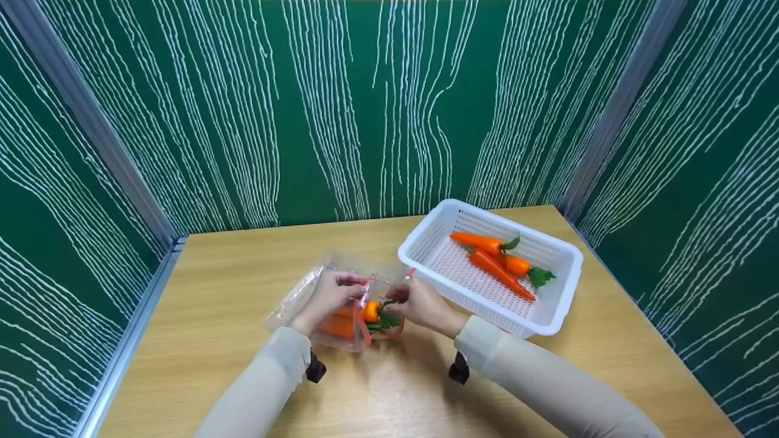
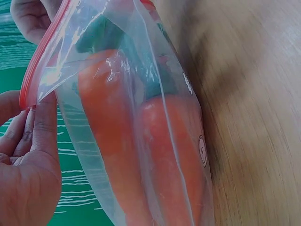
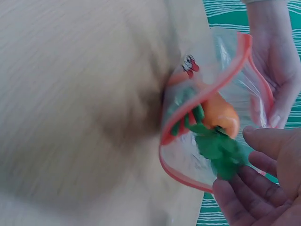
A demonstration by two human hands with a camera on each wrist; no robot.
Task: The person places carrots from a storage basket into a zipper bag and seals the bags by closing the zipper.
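A clear zip bag with a red-edged mouth lies tilted on the table. Two orange carrots with green tops, one of them the nearer carrot, show through its plastic. My left hand pinches the red zip edge between thumb and fingers, holding the mouth apart. At the opening, my right hand has its thumb and bent fingers around the leafy top of a carrot. That carrot's body sits inside the bag, leaves toward the mouth.
Right of the bag, a white perforated basket holds several more carrots, including a redder carrot. Its near corner stands close to my right hand. Green walls with white wavy lines rise behind the wooden table and at both sides.
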